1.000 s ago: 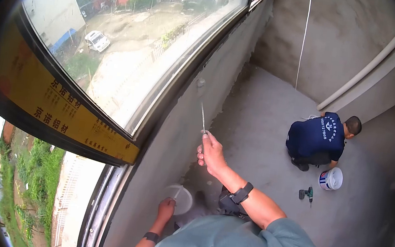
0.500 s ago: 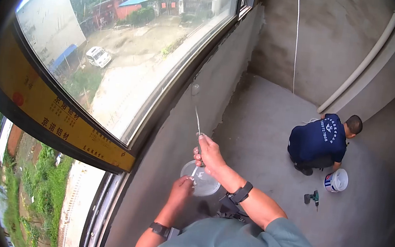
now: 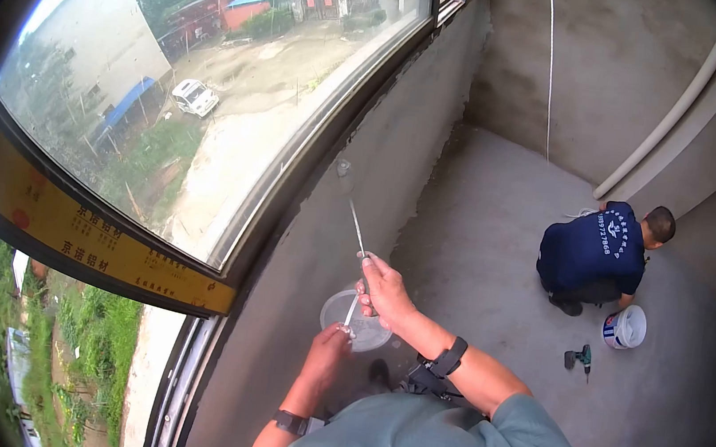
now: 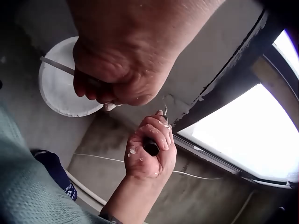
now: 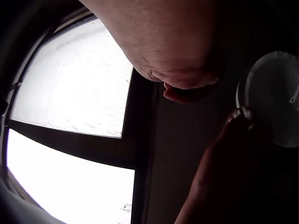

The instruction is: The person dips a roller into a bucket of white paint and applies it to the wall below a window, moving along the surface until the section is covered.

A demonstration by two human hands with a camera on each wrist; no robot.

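We're up at the window (image 3: pixel 210 116), both hands working just above a white tub (image 3: pixel 363 324) that sits on the floor (image 3: pixel 499 241) near the base of the grey wall (image 3: pixel 353 187). Our right hand (image 3: pixel 385 291) is clenched round the handle of a thin blade (image 3: pixel 356 223), which points up and away toward the wall; the left-wrist view shows that fist (image 4: pixel 150 156) wrapped tight, white paste flecked on the knuckles. Our left hand (image 3: pixel 328 345) pinches a thin stick (image 3: pixel 351 310) between fingers and thumb, its upper end meeting the right hand, the tub right behind it. From the left-wrist camera the stick (image 4: pixel 56 65) crosses over the tub (image 4: pixel 65 81) and runs into the curled fingers of the left hand (image 4: pixel 117 70). The right-wrist view is dark; we make out the tub's rim (image 5: pixel 273 93) and the left hand (image 5: pixel 233 140) just beside it, little else.

Across the floor, well apart from us, a person in a dark blue shirt (image 3: pixel 595 257) crouches by the far wall. Next to them stands a white bucket (image 3: pixel 625 328), and a green drill (image 3: pixel 578 358) lies on the floor near it. A white pipe (image 3: pixel 666 114) slants up the corner, and a yellow strip with printed characters (image 3: pixel 88 235) runs along the window frame.
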